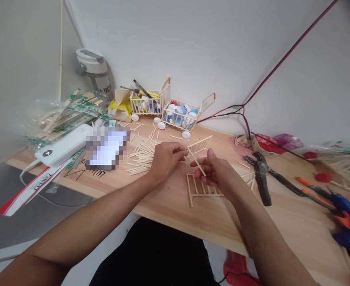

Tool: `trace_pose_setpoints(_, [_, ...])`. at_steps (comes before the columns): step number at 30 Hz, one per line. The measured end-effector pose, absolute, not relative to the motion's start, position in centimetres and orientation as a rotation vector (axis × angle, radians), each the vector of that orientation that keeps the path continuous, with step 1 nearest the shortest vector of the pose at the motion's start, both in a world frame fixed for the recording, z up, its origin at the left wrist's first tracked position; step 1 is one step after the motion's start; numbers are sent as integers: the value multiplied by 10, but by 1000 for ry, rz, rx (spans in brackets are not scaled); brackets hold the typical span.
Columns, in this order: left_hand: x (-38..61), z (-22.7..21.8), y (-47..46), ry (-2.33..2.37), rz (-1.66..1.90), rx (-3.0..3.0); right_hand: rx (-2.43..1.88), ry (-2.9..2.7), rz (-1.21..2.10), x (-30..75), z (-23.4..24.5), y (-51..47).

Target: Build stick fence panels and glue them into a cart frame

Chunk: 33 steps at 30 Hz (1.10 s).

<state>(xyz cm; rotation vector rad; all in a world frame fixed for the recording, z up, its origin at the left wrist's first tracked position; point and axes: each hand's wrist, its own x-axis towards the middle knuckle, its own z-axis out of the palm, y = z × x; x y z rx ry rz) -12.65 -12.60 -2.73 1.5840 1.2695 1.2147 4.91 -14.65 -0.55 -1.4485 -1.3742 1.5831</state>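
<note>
Wooden table stands against a white wall. Above a ladder-like frame, the right hand holds a thin stick; the left hand is pinched beside its far end, gripping or not, I cannot tell.

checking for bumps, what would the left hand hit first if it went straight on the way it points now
Most likely the thin stick in the right hand; its upper end looks close to the left hand, though depth is unclear.
</note>
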Motion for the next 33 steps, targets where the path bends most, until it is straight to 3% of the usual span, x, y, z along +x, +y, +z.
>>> trace_pose_setpoints(11, [-126,-25,-128,1277,1197,1598,-1488,-1846,903,47,-10,-148])
trace_pose_setpoints(23, [-127,-24,-129,1279,1201,1623,-1519,-1946,643,42,-7,-154])
trace_pose_setpoints(33, [-127,-29,-127,1264,1191,1623,-1540,-1958,644,41,-12,-156])
